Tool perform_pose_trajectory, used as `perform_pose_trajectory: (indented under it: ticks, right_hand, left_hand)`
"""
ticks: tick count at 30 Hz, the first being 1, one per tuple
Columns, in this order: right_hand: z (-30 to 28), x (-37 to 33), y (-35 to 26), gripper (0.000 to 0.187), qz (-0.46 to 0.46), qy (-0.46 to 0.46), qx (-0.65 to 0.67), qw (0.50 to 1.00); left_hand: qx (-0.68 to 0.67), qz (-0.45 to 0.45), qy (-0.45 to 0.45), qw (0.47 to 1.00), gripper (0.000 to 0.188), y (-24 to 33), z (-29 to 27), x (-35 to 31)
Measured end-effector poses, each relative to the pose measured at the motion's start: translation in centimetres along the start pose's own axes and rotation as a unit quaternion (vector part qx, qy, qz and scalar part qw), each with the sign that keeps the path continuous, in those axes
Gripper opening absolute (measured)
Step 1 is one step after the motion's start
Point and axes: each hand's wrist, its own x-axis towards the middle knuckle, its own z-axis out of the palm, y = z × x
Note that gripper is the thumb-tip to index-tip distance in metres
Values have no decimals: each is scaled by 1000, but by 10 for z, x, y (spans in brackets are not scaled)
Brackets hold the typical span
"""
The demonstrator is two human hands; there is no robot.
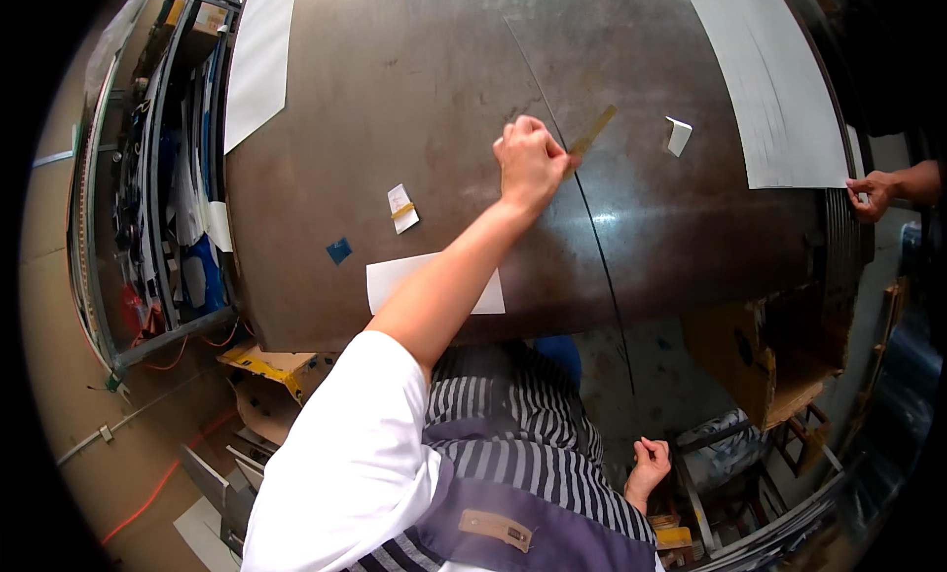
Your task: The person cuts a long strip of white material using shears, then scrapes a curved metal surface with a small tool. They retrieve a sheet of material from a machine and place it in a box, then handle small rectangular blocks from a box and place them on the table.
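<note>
My left hand (534, 161) is stretched out over the brown table, its fingers pinched on one end of a yellowish-brown strip of tape (596, 128). Right beside those fingers runs a thin black cord (598, 232), which crosses the table and drops over its near edge. Low in front of me, below the table's edge, my right hand (648, 469) is closed with curled fingers. The cord's lower end hangs close above it; whether the fingers hold anything cannot be made out.
On the brown table (414, 89) lie a white sheet (483, 294), a folded white card (678, 136), a white packet (402, 209) and a blue scrap (338, 250). Another person's hand (871, 194) touches a long white sheet (779, 99). A metal rack (158, 178) stands left.
</note>
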Motion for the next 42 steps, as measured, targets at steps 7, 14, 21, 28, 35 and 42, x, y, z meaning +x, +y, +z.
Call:
perform_pose_trajectory:
  ticks: [7, 14, 21, 28, 35, 42]
  right_hand:
    - [0, 3, -7, 14, -10, -24, -13, 1000]
    - [2, 3, -12, 13, -11, -31, -2, 999]
    - [-7, 0, -1, 14, 8, -19, 0, 1000]
    - [-10, 1, 1, 14, 18, -31, 22, 999]
    - [-11, 1, 1, 15, 29, -57, 29, 998]
    - [-8, 4, -6, 13, 32, -68, 58, 996]
  left_hand:
    - [27, 6, 73, 997, 20, -16, 2, 41]
    - [23, 21, 78, 996, 17, -6, -4, 45]
    - [72, 76, 75, 992, 20, -12, 8, 26]
    - [-72, -10, 104, 992, 21, -24, -22, 43]
    - [-4, 95, 34, 995, 21, -10, 4, 18]
    - [-31, 40, 88, 995, 23, -32, -29, 35]
